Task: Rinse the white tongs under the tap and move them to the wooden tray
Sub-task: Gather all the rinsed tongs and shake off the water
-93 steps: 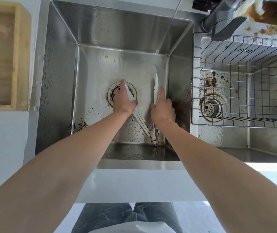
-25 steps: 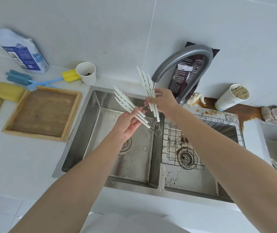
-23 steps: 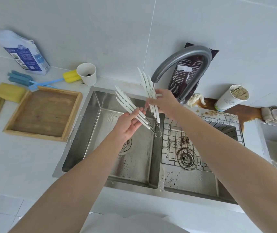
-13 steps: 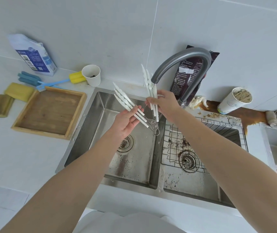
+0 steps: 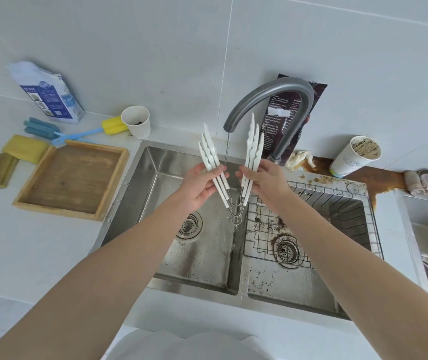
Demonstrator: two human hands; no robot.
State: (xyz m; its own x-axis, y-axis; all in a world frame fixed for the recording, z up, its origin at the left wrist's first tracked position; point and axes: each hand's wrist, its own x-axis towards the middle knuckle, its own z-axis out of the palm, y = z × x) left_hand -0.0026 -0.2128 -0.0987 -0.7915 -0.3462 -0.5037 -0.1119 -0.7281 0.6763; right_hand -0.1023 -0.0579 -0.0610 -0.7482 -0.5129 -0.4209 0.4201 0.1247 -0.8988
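Rinse under way, I judge: white wavy-tipped plastic tongs (image 5: 252,149) are held over the steel sink (image 5: 155,183), a thin stream from the curved grey tap (image 5: 267,96) falling between their spread arms. The move to the square wooden tray (image 5: 75,175) on the worktop remains. My left hand (image 5: 202,184) grips the left arms and my right hand (image 5: 263,178) the right arms, tips upward.

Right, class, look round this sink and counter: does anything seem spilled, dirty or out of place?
Yes. A brown spill spreads across the counter right of the tap, beside a grimy paper cup, and trails down beside the sink. Dark specks litter both sink basins. The white tongs look undamaged.
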